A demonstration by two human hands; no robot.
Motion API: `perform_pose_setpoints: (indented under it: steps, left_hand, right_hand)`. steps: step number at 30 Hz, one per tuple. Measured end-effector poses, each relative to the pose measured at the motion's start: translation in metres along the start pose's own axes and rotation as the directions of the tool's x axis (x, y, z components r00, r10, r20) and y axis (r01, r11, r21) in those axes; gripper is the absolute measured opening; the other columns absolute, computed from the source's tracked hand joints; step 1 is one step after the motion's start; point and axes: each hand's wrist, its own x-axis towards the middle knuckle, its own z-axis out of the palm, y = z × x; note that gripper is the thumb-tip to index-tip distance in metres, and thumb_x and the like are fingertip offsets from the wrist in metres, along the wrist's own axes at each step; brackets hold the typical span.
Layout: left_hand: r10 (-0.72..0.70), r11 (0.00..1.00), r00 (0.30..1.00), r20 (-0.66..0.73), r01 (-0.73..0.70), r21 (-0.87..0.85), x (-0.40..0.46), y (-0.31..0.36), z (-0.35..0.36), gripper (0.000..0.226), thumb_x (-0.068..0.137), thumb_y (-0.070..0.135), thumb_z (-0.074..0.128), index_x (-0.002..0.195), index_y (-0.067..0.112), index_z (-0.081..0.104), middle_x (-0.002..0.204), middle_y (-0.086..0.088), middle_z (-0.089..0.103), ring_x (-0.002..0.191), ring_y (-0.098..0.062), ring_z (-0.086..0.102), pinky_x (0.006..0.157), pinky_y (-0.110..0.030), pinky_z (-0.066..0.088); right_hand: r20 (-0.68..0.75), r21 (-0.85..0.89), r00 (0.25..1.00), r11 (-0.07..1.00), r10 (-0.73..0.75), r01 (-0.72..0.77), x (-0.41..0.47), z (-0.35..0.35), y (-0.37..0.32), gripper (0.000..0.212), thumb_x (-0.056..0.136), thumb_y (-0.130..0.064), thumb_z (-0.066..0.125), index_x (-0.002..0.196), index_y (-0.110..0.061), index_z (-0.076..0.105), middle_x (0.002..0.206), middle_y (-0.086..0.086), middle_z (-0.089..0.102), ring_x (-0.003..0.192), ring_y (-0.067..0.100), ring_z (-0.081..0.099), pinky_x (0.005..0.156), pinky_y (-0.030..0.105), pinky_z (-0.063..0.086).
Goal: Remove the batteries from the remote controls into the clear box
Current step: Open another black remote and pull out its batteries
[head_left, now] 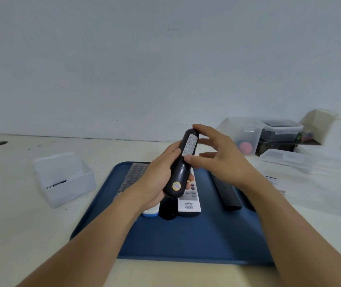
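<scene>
My left hand (158,177) grips a black remote (181,172) held up over the blue tray (186,241), back side toward me, with a white label and a round yellow sticker on it. My right hand (221,158) touches the remote's far end with a fingertip and its middle with the thumb; the other fingers are spread. The clear box (64,179) stands on the table to the left of the tray with a battery (59,184) inside.
Several more remotes lie on the tray: a white one (189,201), a black one (227,193), a grey one (133,177) partly hidden by my left hand. Clear lidded containers (285,158) and stacked boxes (279,131) crowd the table's right side.
</scene>
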Motion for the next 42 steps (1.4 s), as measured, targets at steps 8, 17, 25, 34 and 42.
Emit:
perform_pose_setpoints:
  steps: [8, 17, 25, 34, 42]
  left_hand:
    - [-0.044, 0.998, 0.999, -0.007, 0.044, -0.047, 0.002, -0.002, -0.004, 0.033, 0.109, 0.026, 0.040, 0.126, 0.025, 0.068, 0.077, -0.013, 0.062, 0.064, -0.024, 0.062, 0.055, -0.033, 0.055]
    - [-0.060, 0.997, 0.997, -0.058, 0.062, 0.042, 0.006, -0.009, -0.006, 0.032, 0.110, 0.017, 0.036, 0.119, 0.021, 0.066, 0.070, -0.009, 0.065, 0.058, -0.023, 0.061, 0.052, -0.031, 0.052]
    - [-0.028, 0.996, 0.989, -0.142, 0.040, 0.084, 0.009, -0.007, -0.012, 0.024, 0.109, 0.029, 0.045, 0.125, 0.031, 0.062, 0.075, 0.000, 0.072, 0.064, -0.018, 0.067, 0.058, -0.034, 0.054]
    - [0.252, 0.937, 0.835, -0.489, -0.083, 0.341, 0.012, -0.002, -0.026, 0.023, 0.102, 0.018, 0.047, 0.121, 0.029, 0.052, 0.095, -0.010, 0.072, 0.062, -0.020, 0.069, 0.049, -0.036, 0.059]
    - [0.455, 0.862, 0.748, -0.484, -0.233, 0.450, 0.012, 0.000, -0.031, 0.030, 0.102, 0.011, 0.046, 0.125, 0.029, 0.051, 0.086, -0.006, 0.071, 0.049, -0.009, 0.058, 0.046, -0.024, 0.051]
  right_hand:
    - [-0.042, -0.208, 0.996, 0.976, -0.078, 0.067, -0.002, 0.004, 0.010, 0.081, 0.073, -0.041, 0.085, 0.144, -0.030, 0.049, 0.133, -0.019, 0.056, 0.115, -0.004, 0.055, 0.083, 0.019, 0.054]
    - [-0.058, -0.442, 0.971, 0.878, -0.233, 0.184, -0.010, 0.009, -0.007, 0.043, 0.072, -0.052, 0.071, 0.111, -0.038, 0.059, 0.098, -0.032, 0.064, 0.078, -0.001, 0.067, 0.067, 0.029, 0.058]
    - [-0.013, -0.296, 0.986, 0.942, -0.168, 0.156, -0.007, 0.025, -0.012, 0.032, 0.086, -0.006, 0.061, 0.112, -0.020, 0.074, 0.097, -0.014, 0.072, 0.082, 0.009, 0.070, 0.077, 0.024, 0.057]
    - [0.080, 0.267, 0.940, 0.901, 0.332, -0.341, -0.010, 0.026, -0.020, 0.020, 0.081, 0.011, 0.067, 0.096, 0.000, 0.075, 0.088, 0.019, 0.076, 0.076, 0.024, 0.075, 0.071, 0.027, 0.061]
    - [0.166, 0.139, 0.893, 0.886, 0.418, -0.441, -0.010, 0.022, -0.017, 0.016, 0.080, 0.014, 0.067, 0.093, 0.006, 0.073, 0.078, 0.015, 0.073, 0.066, 0.018, 0.072, 0.064, 0.023, 0.060]
